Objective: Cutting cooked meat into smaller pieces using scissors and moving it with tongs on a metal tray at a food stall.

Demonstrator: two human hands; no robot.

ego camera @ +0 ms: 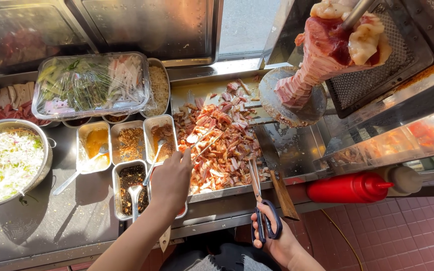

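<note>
— Steel everywhere in the head view: what have you got in each hand?

— My right hand [276,241] is closed through the blue loops of the scissors [259,198]. The blades are nearly shut and point to twelve o'clock, tips resting at the near edge of the chopped meat [222,143], so I can snip without lifting my wrist.

— And the left?

— My left hand [171,179] is curled with the fingers bunched over thin metal tongs [206,145] that run toward one o'clock into the meat. I can't tell how tightly I'm pinching them; my knuckles hide the handle end.

— Why is the meat there?

— It lies spread on the steel tray [197,93] straight under the spit of stacked meat [327,50] at two o'clock, where shavings drop.

— The small tins?

— The sauce tins [129,143] sit at nine o'clock of my left hand, spoons left standing in them, within easy reach. The red squeeze bottle [347,188] lies on its side at three o'clock, nozzle pointing away.
</note>
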